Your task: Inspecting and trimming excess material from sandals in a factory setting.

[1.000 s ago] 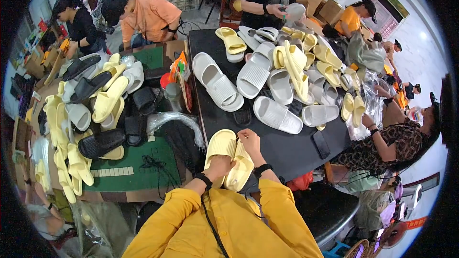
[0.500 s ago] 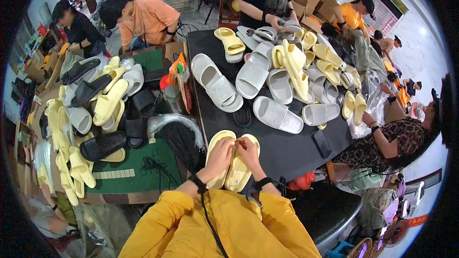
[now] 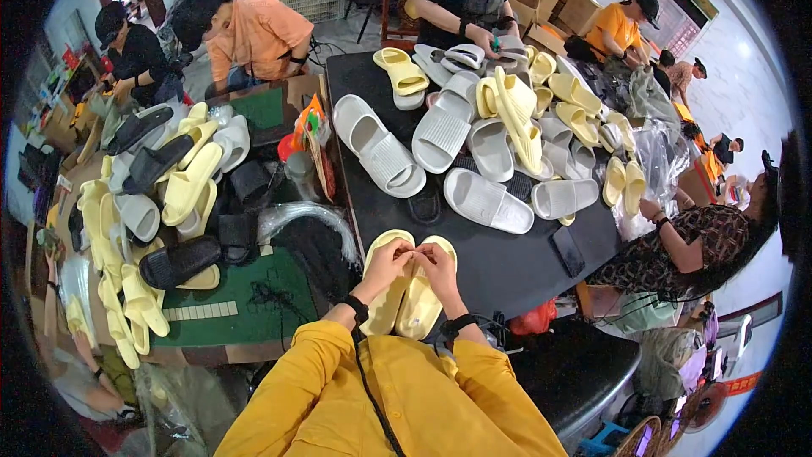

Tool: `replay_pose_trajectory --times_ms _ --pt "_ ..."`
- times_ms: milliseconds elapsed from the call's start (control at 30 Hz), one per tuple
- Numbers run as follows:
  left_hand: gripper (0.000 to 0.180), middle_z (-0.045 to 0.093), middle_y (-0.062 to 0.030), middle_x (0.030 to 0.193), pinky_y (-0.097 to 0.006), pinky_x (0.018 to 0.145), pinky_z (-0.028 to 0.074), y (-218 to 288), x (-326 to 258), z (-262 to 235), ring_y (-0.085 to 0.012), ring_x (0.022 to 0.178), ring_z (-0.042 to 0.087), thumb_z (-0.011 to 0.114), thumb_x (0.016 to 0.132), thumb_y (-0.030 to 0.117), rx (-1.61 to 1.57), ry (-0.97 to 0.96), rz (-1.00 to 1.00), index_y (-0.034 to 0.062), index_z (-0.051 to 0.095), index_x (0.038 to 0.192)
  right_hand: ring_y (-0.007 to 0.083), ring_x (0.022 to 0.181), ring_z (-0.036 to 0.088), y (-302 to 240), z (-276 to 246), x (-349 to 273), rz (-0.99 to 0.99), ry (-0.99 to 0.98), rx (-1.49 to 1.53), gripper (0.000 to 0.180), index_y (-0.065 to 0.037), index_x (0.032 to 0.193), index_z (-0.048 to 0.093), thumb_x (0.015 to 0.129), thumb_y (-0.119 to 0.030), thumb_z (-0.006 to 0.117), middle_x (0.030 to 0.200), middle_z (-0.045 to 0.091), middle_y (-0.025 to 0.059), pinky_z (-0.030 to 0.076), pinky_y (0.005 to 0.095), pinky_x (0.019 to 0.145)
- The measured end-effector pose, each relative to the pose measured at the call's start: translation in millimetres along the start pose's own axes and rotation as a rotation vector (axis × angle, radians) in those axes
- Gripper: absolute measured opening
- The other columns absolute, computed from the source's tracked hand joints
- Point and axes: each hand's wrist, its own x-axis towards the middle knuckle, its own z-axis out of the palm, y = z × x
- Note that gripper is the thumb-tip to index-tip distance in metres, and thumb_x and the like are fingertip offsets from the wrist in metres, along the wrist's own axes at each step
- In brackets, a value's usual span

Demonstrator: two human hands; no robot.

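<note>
A pair of pale yellow slippers, the left slipper and the right slipper, lies side by side at the near edge of the black table, against my yellow shirt. Over the left one, my left hand is closed in a pinch. My right hand pinches in the same way above the other slipper. The fingertips of both hands meet where the slippers adjoin. Whatever sits between the fingers is too small to make out.
Grey and yellow slippers are heaped across the black table, with a dark phone at its right edge. More slippers pile up on the green mat to my left. Several people work around the tables.
Both hands stay over the yellow pair, their fingers shifting slightly at the meeting point. Across the table, the person in black has moved their hands a little.
</note>
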Motion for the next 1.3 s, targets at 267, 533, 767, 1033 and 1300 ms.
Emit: replay_pose_trajectory --times_ms 267,533,767,1033,1300 --pt "0.012 0.065 -0.0072 0.079 -0.026 0.063 0.047 -8.4 -1.0 1.5 -0.0140 0.070 0.060 0.062 0.086 0.008 0.001 0.082 0.029 -0.0005 0.064 0.095 0.0097 0.081 0.059 -7.9 -2.3 -1.1 0.086 -0.048 0.091 0.013 0.001 0.099 0.062 0.089 -0.006 0.060 0.088 0.064 0.0031 0.047 0.0228 0.074" --pt "0.014 0.065 -0.0069 0.082 -0.027 0.066 0.047 -5.3 -3.0 0.6 -0.0153 0.071 0.061 0.062 0.087 0.010 -0.047 0.048 -0.052 -0.0013 0.064 0.095 0.0090 0.085 0.057 -2.0 -5.0 -1.6 0.144 -0.032 0.252 0.013 -0.002 0.100 0.061 0.089 -0.009 0.060 0.091 0.061 0.0010 0.045 0.0235 0.079" --pt "0.014 0.065 -0.0086 0.083 -0.027 0.069 0.047 -9.5 -2.6 0.6 -0.0161 0.075 0.061 0.062 0.087 0.009 -0.021 0.082 0.027 -0.0028 0.064 0.094 0.0076 0.085 0.056 -0.3 -6.5 -1.4 0.156 -0.035 0.315 0.011 -0.003 0.099 0.060 0.090 -0.010 0.060 0.091 0.061 -0.0001 0.045 0.0221 0.078" --pt "0.014 0.065 -0.0088 0.084 -0.028 0.068 0.047 -6.4 -3.0 1.2 -0.0174 0.075 0.062 0.062 0.087 0.010 -0.006 0.053 -0.011 -0.0025 0.064 0.094 0.0080 0.083 0.056 2.9 -7.3 0.3 0.117 -0.074 0.205 0.009 -0.002 0.097 0.060 0.090 -0.007 0.059 0.088 0.060 0.0001 0.044 0.0226 0.077" --pt "0.014 0.064 -0.0086 0.084 -0.028 0.067 0.046 -10.2 -2.2 0.9 -0.0164 0.074 0.060 0.061 0.088 0.011 -0.017 0.038 -0.068 -0.0010 0.063 0.094 0.0087 0.082 0.056 1.5 -2.3 1.8 0.087 -0.079 0.211 0.010 -0.001 0.100 0.057 0.090 -0.004 0.058 0.087 0.059 0.0005 0.045 0.0225 0.075"
